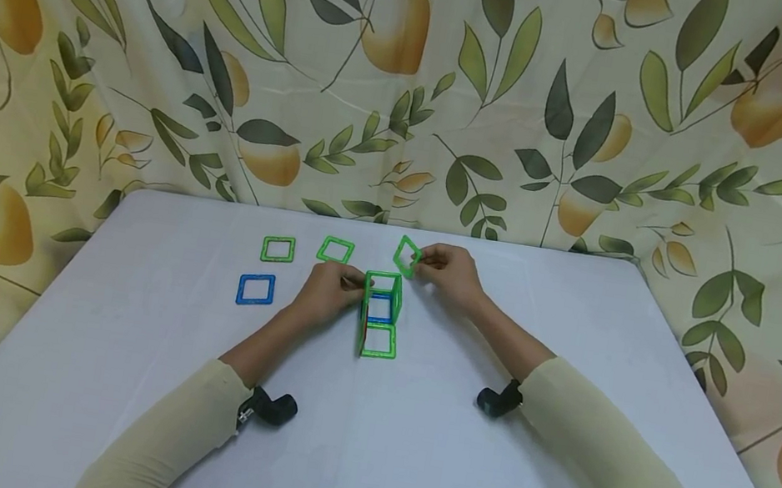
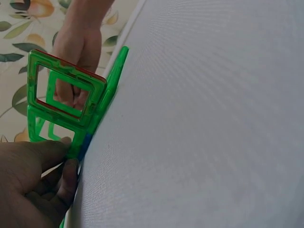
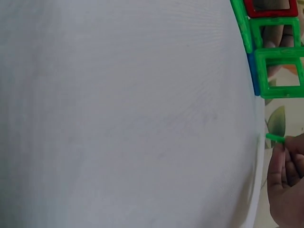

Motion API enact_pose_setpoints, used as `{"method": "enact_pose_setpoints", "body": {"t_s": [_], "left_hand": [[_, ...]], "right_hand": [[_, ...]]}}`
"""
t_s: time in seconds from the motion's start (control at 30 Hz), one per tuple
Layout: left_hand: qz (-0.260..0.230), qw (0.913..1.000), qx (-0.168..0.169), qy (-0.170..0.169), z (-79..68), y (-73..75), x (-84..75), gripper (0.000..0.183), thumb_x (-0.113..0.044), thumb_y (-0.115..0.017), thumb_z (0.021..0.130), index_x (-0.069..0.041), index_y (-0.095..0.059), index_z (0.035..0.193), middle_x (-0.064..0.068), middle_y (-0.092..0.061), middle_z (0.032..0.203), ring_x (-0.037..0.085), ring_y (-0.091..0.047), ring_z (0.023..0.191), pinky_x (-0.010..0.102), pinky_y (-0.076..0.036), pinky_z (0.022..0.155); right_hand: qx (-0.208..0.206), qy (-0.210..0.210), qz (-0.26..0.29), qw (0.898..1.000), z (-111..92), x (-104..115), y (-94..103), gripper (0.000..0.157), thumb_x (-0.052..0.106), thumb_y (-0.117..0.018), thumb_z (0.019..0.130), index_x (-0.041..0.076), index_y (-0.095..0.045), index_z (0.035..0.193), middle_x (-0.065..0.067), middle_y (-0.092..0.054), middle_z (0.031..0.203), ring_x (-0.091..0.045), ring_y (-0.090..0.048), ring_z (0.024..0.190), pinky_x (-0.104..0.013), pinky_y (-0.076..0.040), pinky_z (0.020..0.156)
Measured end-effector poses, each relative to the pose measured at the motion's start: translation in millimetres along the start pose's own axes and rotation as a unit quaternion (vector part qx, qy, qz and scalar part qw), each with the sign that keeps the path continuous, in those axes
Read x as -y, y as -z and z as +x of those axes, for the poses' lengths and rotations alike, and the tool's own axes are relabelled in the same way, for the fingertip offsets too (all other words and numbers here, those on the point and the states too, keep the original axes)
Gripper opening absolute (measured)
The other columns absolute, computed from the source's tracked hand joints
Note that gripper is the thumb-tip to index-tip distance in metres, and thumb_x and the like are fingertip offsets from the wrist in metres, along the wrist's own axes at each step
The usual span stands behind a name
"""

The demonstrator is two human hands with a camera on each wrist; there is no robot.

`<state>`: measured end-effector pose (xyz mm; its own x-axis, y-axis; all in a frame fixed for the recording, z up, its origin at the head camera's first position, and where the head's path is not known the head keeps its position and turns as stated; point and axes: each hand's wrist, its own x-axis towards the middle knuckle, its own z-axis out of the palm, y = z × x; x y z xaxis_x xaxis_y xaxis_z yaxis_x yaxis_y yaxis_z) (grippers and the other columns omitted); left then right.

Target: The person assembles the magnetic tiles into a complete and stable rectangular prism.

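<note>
Slightly right of the table's middle in the head view stands a small structure of square-framed magnetic tiles. It has green upright sides, a blue tile at its base and a green tile flat at the front. A red-edged tile forms part of the left side. My left hand pinches the structure's left side between thumb and finger. Behind and right of it, my right hand pinches a loose green square tile, held tilted and apart from the structure.
Left of the structure, two green tiles and a blue tile lie flat on the white table. A fruit-patterned curtain hangs behind the table's back edge. A black wrist camera sits on each forearm.
</note>
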<state>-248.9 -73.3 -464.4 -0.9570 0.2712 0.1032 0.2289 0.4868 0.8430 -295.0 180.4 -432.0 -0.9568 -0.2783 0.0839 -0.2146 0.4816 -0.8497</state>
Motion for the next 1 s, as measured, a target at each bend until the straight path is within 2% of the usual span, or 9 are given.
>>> {"method": "enact_pose_setpoints", "body": {"t_s": [0.2, 0.5, 1.0], "left_hand": [[0.002, 1.0000, 0.000, 0.001, -0.3, -0.8, 0.3, 0.017, -0.006, -0.078, 0.095, -0.002, -0.081, 0.111, 0.007, -0.079, 0.101, 0.016, -0.073, 0.089, 0.031, -0.059, 0.078], [0.011, 0.9999, -0.002, -0.001, -0.1, -0.5, -0.9, 0.018, -0.007, -0.079, 0.095, -0.003, -0.081, 0.112, 0.007, -0.079, 0.103, 0.016, -0.073, 0.089, 0.031, -0.058, 0.078], [0.008, 0.9999, -0.003, -0.008, -1.2, 0.9, -3.4, 0.017, -0.006, -0.078, 0.095, -0.001, -0.080, 0.111, 0.009, -0.079, 0.104, 0.017, -0.074, 0.091, 0.032, -0.059, 0.079]], "right_hand": [[-0.009, 0.008, -0.001, 1.000, -5.5, 0.3, 4.2, 0.016, 0.002, -0.077, 0.095, -0.006, -0.074, 0.109, -0.015, -0.076, 0.103, -0.025, -0.069, 0.093, -0.026, -0.053, 0.080], [0.001, -0.009, -0.006, 1.000, -15.7, -2.7, 6.1, 0.017, 0.003, -0.079, 0.093, -0.005, -0.074, 0.108, -0.010, -0.076, 0.098, -0.017, -0.066, 0.085, -0.023, -0.051, 0.073], [0.023, -0.003, 0.009, 1.000, -43.4, 3.1, 2.2, 0.014, 0.000, -0.078, 0.092, -0.005, -0.074, 0.105, -0.010, -0.074, 0.094, -0.020, -0.064, 0.083, -0.022, -0.053, 0.070]]}}
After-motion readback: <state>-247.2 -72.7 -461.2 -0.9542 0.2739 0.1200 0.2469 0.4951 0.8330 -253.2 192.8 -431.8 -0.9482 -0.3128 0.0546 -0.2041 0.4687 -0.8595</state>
